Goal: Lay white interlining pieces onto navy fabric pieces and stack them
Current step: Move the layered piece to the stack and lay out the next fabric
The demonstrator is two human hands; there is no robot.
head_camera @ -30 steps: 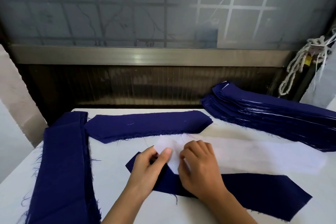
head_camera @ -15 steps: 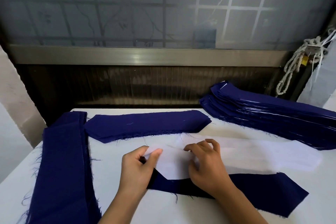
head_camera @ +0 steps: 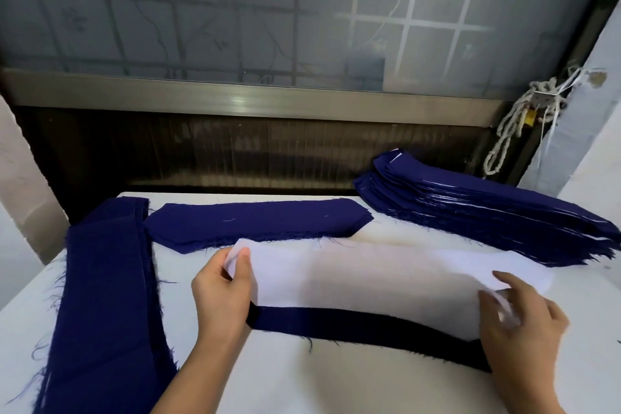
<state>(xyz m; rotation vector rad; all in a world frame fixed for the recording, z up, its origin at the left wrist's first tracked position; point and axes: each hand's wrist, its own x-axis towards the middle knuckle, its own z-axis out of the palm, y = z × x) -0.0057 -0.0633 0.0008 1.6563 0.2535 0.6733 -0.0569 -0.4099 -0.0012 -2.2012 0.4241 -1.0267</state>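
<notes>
A long white interlining piece lies across the table in front of me, covering most of a navy fabric piece whose near edge shows below it. My left hand pinches the interlining's left end between thumb and fingers. My right hand holds the right end, with white material showing between its curled fingers. A stack of navy pieces with white edges between the layers lies at the back right.
A single navy piece lies at the back centre of the white table. A long pile of navy fabric runs down the left side. Behind the table are a metal sill and a frosted window; knotted rope hangs at the right.
My right hand has slid from the left end of the interlining to its right end. The interlining now lies spread along the navy piece. My left hand has stayed at the left end.
</notes>
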